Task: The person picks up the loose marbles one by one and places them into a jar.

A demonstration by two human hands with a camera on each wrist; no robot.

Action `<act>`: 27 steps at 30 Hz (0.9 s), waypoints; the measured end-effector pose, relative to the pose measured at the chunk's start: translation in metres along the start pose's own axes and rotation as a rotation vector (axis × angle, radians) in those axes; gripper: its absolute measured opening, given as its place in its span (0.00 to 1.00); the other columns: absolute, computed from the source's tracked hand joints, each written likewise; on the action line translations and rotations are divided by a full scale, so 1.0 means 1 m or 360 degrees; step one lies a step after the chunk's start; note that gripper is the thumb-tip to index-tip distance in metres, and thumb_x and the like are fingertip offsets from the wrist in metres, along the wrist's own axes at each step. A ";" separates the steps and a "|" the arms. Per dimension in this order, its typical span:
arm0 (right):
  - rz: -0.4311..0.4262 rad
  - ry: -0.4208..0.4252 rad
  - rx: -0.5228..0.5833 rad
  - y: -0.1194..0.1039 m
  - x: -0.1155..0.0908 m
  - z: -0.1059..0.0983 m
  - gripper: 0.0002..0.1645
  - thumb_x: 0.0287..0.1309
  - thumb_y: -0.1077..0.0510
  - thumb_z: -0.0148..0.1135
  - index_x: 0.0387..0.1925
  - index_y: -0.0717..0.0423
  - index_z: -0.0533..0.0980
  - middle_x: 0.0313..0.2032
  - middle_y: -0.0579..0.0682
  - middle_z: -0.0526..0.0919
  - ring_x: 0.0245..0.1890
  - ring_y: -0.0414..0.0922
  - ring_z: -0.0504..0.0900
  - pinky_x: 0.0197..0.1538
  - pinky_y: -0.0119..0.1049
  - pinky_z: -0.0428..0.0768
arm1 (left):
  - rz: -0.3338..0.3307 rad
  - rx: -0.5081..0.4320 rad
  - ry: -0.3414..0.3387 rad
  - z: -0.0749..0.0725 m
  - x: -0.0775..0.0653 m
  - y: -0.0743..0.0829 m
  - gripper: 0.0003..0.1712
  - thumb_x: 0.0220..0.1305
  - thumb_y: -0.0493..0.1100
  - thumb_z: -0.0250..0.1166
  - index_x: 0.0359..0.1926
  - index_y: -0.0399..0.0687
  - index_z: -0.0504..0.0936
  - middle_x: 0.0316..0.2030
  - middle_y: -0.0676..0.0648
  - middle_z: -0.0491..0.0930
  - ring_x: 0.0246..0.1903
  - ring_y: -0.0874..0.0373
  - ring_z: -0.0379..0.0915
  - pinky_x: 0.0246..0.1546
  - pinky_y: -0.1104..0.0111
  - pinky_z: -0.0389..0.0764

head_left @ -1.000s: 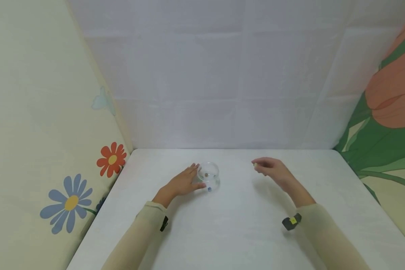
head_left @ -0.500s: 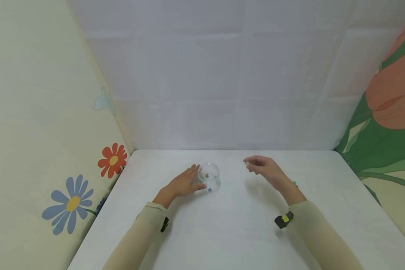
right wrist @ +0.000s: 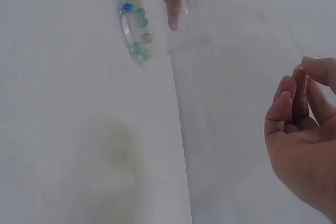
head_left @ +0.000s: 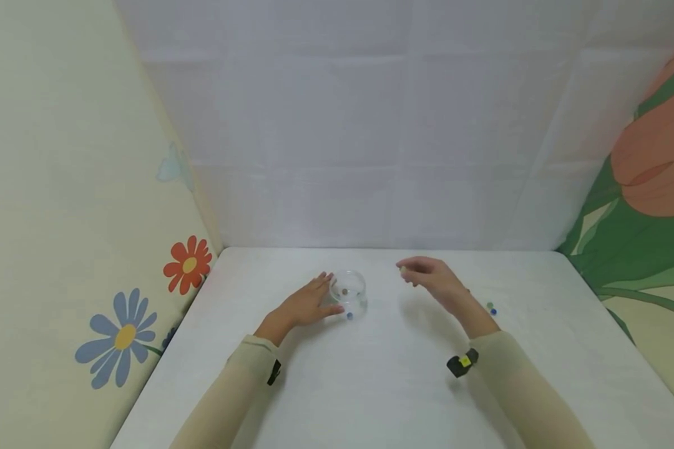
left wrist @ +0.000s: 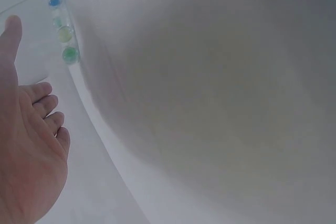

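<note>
A clear glass jar (head_left: 355, 282) stands on the white table, with several green, blue, yellow and brown marbles (right wrist: 140, 12) at its bottom. Beside its left side, my left hand (head_left: 304, 305) has its thumb and fingers spread and fairly straight. The thumb lies near the jar's front and the other fingers near its back, touching or close to the glass. To the right of the jar, raised over the table, my right hand (head_left: 431, 279) pinches a small pale-yellow marble (head_left: 403, 269) between thumb and fingertips. In the right wrist view the fingers mostly hide it.
Right of my right forearm, a blue marble (head_left: 493, 312) and a green marble (head_left: 490, 305) lie on the white table (head_left: 365, 386). A white cloth wall (head_left: 337, 156) rises at the table's back edge, with flower-patterned walls at both sides.
My right hand has moved left, nearer to the jar, with the marble still pinched. Its forearm has uncovered the blue and green marbles on the right. The left hand and the jar stay put.
</note>
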State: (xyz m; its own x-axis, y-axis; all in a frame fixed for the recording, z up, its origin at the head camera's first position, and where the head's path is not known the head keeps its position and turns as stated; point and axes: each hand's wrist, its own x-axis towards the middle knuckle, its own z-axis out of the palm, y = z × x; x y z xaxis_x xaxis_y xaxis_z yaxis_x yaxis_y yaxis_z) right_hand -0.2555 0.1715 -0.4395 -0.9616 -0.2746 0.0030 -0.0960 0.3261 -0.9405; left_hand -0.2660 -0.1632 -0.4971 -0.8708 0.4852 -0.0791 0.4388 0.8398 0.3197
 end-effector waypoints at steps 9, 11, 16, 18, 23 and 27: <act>0.0022 -0.0003 0.0074 -0.001 0.005 0.005 0.22 0.68 0.53 0.64 0.60 0.56 0.78 0.54 0.53 0.83 0.53 0.52 0.79 0.66 0.60 0.71 | -0.0002 -0.0009 -0.0001 0.001 0.000 -0.001 0.56 0.68 0.74 0.53 0.81 0.44 0.47 0.80 0.42 0.45 0.80 0.48 0.37 0.78 0.52 0.49; 0.0023 -0.0002 0.0084 -0.001 0.007 0.006 0.23 0.68 0.54 0.65 0.61 0.56 0.78 0.54 0.53 0.83 0.53 0.51 0.80 0.66 0.60 0.72 | 0.0000 -0.0008 0.0000 0.001 0.000 -0.001 0.55 0.69 0.73 0.53 0.81 0.43 0.47 0.80 0.42 0.45 0.80 0.48 0.37 0.78 0.53 0.49; -0.0011 -0.0010 0.0075 -0.003 0.010 0.010 0.22 0.68 0.53 0.64 0.60 0.56 0.78 0.53 0.53 0.83 0.51 0.49 0.80 0.64 0.54 0.75 | 0.0013 -0.0010 0.0009 0.000 0.000 0.001 0.54 0.69 0.72 0.54 0.80 0.42 0.49 0.80 0.41 0.46 0.80 0.47 0.38 0.78 0.52 0.49; -0.0034 -0.0021 0.0074 -0.004 0.012 0.011 0.22 0.68 0.53 0.65 0.60 0.57 0.78 0.53 0.54 0.83 0.50 0.49 0.80 0.63 0.53 0.76 | 0.0017 -0.0012 0.0012 0.000 0.000 0.001 0.54 0.69 0.72 0.54 0.80 0.42 0.49 0.80 0.40 0.47 0.80 0.46 0.38 0.78 0.52 0.49; -0.0054 -0.0047 0.0094 -0.004 0.016 0.017 0.22 0.67 0.54 0.65 0.59 0.57 0.79 0.54 0.59 0.82 0.49 0.49 0.80 0.64 0.59 0.74 | 0.0020 -0.0026 0.0010 0.000 0.000 0.000 0.55 0.69 0.73 0.53 0.80 0.42 0.49 0.80 0.40 0.47 0.80 0.46 0.38 0.78 0.51 0.49; -0.0062 -0.0077 0.0101 -0.004 0.021 0.023 0.21 0.67 0.54 0.65 0.58 0.57 0.79 0.54 0.63 0.81 0.49 0.49 0.80 0.63 0.62 0.74 | 0.0016 -0.0031 0.0011 0.000 0.001 0.000 0.55 0.69 0.73 0.54 0.80 0.42 0.49 0.80 0.41 0.47 0.80 0.46 0.38 0.78 0.51 0.49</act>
State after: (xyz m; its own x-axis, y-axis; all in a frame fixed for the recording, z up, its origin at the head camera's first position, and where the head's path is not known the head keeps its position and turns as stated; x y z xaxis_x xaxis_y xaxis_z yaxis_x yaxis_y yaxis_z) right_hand -0.2694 0.1442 -0.4438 -0.9437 -0.3299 0.0250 -0.1151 0.2566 -0.9596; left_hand -0.2664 -0.1629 -0.4976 -0.8679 0.4919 -0.0693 0.4433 0.8299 0.3387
